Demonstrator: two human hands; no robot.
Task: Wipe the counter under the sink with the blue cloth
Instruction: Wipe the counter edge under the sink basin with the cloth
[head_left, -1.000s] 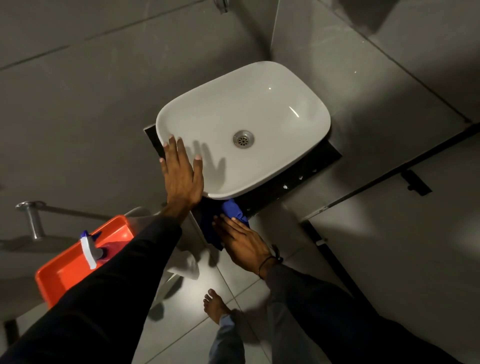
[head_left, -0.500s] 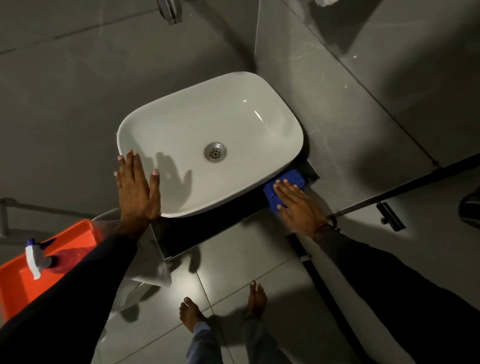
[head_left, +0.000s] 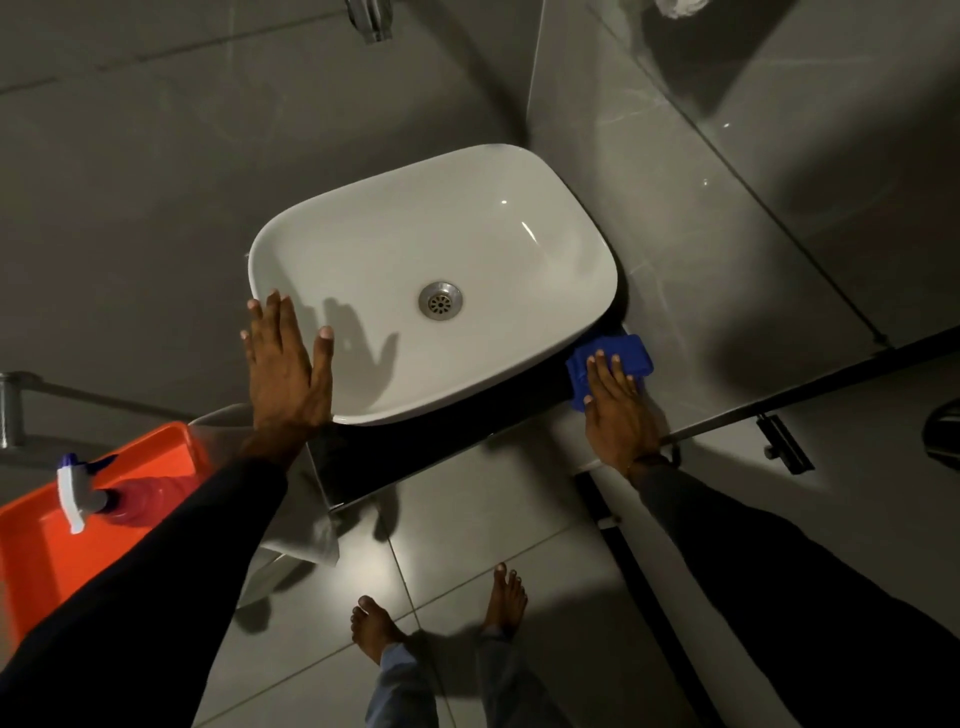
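Head view: I am pressing my right hand (head_left: 615, 410) flat, fingers spread, on the folded blue cloth (head_left: 613, 364) at the dark counter's (head_left: 415, 452) right end, centre-right of frame. I am laying my left hand (head_left: 285, 374) open-palmed on the white oval ceramic sink's (head_left: 431, 280) rim.

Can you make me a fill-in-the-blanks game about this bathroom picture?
1. The right hand presses a cloth coloured ____.
2. The left hand lies flat on the rim of the ____.
3. The spray bottle sits in a tub coloured ____.

Missing words: blue; sink; orange
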